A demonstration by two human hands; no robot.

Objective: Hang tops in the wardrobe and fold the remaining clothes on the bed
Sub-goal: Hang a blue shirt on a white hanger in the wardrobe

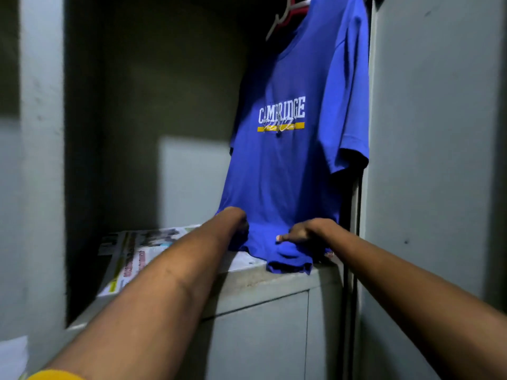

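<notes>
A blue T-shirt (pixel 288 171) with white "CAMBRIDGE" lettering hangs on a hanger (pixel 285 16) at the top right inside the open wardrobe. Its hem lies bunched on the wardrobe's inner shelf (pixel 247 281). My left hand (pixel 236 220) grips the left side of the hem, its fingers curled into the cloth and mostly hidden. My right hand (pixel 304 233) holds the right side of the hem, thumb pointing left across the fabric.
A printed newspaper sheet (pixel 131 259) lines the shelf under my left forearm. The grey wardrobe door (pixel 439 160) stands close on the right and a grey frame post (pixel 41 160) on the left. A lower cabinet door (pixel 260 338) closes the space beneath the shelf.
</notes>
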